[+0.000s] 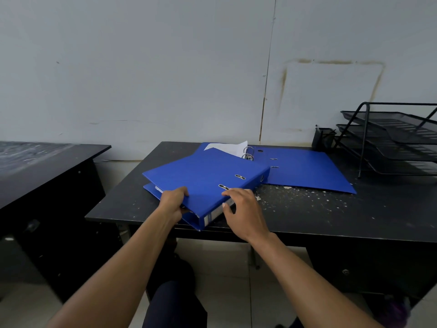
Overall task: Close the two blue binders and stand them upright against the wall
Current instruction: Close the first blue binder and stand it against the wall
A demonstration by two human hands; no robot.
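Left hand (173,202) clamped on near binder (205,183), right hand (243,209) loosely spread at spine; possible slip, snagging far binder (305,169) rings.

- A pale grey painted wall (146,67) fills the upper part, with a thin vertical seam (268,74) and brownish stain lines (331,62) forming a rectangle outline.
- A black flat-topped desk (307,216) stands against the wall; white flakes lie on its surface.
- A second black desk (42,166) stands to the left.
- A black wire-mesh stacked tray rack (392,138) sits at the right.
- The floor has light beige tiles (224,275).
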